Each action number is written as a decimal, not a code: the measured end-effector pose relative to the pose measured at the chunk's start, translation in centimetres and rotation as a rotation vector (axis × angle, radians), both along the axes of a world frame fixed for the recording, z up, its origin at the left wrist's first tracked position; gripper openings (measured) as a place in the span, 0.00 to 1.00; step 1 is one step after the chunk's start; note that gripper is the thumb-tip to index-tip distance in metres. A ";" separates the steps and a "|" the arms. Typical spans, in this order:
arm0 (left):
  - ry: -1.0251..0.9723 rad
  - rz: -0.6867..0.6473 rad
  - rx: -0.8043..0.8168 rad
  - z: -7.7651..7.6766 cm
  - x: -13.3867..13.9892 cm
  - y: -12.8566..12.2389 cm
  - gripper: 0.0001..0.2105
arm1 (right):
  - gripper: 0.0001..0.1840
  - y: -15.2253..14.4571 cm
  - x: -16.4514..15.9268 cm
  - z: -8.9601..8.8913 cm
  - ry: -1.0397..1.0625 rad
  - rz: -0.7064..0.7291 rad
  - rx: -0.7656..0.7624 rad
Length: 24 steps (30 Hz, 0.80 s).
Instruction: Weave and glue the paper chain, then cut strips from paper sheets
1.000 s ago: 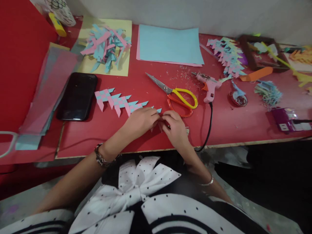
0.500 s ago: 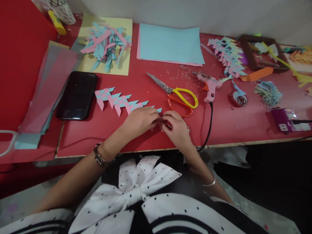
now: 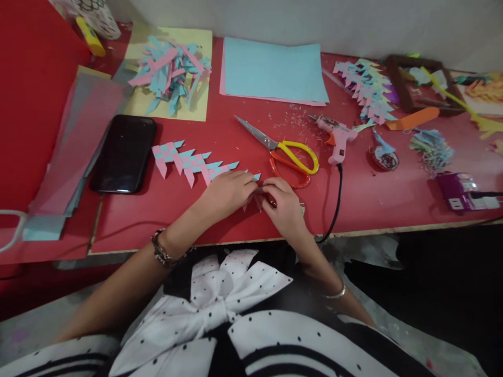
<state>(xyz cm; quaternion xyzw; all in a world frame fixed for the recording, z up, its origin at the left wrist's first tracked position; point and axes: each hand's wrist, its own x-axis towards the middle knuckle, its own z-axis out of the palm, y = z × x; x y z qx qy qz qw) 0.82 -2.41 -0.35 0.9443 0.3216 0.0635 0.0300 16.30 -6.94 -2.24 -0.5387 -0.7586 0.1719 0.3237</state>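
A braid of woven pink and light-blue paper strips lies along the red table, its pointed ends sticking out on both sides. Over its right end, my left hand is closed with fingertips pressed down on the paper. Close against it, my right hand pinches at the same end, thumb and forefinger curled together. My fingers cover most of what lies between the fingertips. Just beyond the right hand rest scissors with one yellow and one orange handle.
A black phone lies left of the braid. Behind are cut strips on yellow paper and a stack of blue and pink sheets. A pink glue gun with a black cord, another braid and a purple power strip are rightward.
The hands stay at the braid's right end, with only a slight shift of the fingers. The whole view has moved a touch; nothing else on the table differs.
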 end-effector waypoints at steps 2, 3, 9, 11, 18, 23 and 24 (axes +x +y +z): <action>-0.016 -0.010 -0.051 0.0 -0.2 0.0 0.05 | 0.08 0.0 -0.1 0.0 0.008 -0.010 0.001; -0.019 -0.012 -0.076 0.0 -0.2 0.0 0.05 | 0.07 0.0 -0.1 0.0 0.008 -0.019 0.002; -0.032 0.010 -0.149 0.2 -0.4 -0.1 0.06 | 0.07 -0.2 -0.7 0.2 -0.038 -0.080 -0.020; -0.031 0.010 -0.156 0.2 -0.4 -0.1 0.06 | 0.06 -0.2 -0.8 0.2 -0.057 -0.088 -0.016; -0.026 0.038 -0.165 0.2 -0.3 -0.1 0.06 | 0.06 -0.1 -0.1 0.3 -0.019 0.004 -0.002; -0.076 0.041 -0.145 -0.2 -0.4 0.0 0.05 | 0.06 -0.2 0.4 0.5 0.007 0.040 -0.024; -0.083 0.041 -0.143 -0.3 -0.4 0.0 0.06 | 0.07 -0.2 0.4 0.5 0.009 0.038 -0.028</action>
